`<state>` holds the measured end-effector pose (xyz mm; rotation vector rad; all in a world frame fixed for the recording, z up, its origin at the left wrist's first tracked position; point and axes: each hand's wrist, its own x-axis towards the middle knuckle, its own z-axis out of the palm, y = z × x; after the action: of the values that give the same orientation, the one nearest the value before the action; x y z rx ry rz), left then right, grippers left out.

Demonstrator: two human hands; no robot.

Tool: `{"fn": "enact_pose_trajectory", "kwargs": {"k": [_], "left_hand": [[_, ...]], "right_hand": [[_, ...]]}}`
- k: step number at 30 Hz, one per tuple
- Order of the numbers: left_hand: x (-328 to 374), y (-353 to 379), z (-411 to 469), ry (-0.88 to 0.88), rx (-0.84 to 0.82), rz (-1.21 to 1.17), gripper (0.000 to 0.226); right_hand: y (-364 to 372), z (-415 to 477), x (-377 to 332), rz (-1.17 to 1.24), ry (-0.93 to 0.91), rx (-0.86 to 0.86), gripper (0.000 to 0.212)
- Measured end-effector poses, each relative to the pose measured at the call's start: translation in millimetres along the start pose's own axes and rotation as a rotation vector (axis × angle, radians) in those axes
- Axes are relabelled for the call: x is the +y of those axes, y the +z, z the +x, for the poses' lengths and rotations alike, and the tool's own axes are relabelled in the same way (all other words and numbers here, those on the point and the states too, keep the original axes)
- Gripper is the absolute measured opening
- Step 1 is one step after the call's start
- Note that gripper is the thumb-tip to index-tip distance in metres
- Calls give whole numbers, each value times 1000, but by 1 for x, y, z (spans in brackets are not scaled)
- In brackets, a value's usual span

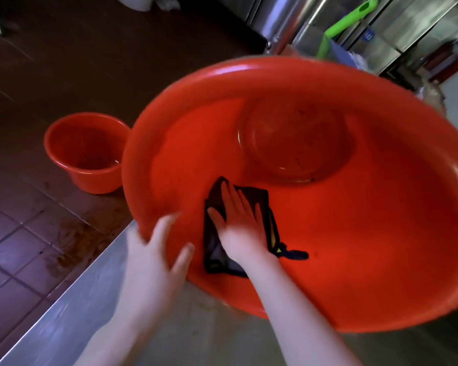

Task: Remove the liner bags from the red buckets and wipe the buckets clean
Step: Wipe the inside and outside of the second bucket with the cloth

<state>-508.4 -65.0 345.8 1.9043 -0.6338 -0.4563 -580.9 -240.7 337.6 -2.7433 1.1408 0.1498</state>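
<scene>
Two grips work over the steel desk (pixel 169 326), one to each side of the near rim of the big bucket (pixel 381 233), which rests on the desk tipped toward the person. The left grip (pixel 154 254) lies spread across that rim with the thumb on the inner wall; it is blurred, and the fingers look straight, not curled. The right grip (pixel 238 223) is flat and spread, pressing one dark cloth (pixel 259 199) against the near inner wall. The cloth's long axis runs along the forearm, wrist to fingertips. The next stroke likely turns on the base (pixel 294 143): it lies up and right of the fingertips, speckled with dirt, and the right grip is the nearer one. One small bucket (pixel 87 178), the second of two, stands upright on the tiled floor (pixel 24 233) to the left. No liner bag shows in either bucket. One green handle (pixel 344 22) leans against steel cabinets beyond.
</scene>
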Motion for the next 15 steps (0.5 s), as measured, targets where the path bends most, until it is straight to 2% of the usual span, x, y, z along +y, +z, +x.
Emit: {"fn": "enact_pose_trajectory", "kwargs": {"k": [2,3,5,7,11,13,15], "left_hand": [[16,-18,17,252,225,155,54],[23,-27,27,368,265,214,56],[34,-38,46,498,205,310,66],[38,-33,53,478,106,321,67],[25,1,36,320,-22,193,61],[17,17,25,282,-42,149,61],[10,28,16,244,-47,125,61]], "right_hand": [[-1,-3,19,-50,11,-17,66],[-3,-4,29,-91,15,-32,65],[-10,-4,47,-174,48,-88,65],[-21,-3,68,-265,149,-129,66],[-35,-22,96,-465,352,-51,66],[-30,-36,89,-417,359,-19,63],[-17,-51,65,-318,270,9,62]]}}
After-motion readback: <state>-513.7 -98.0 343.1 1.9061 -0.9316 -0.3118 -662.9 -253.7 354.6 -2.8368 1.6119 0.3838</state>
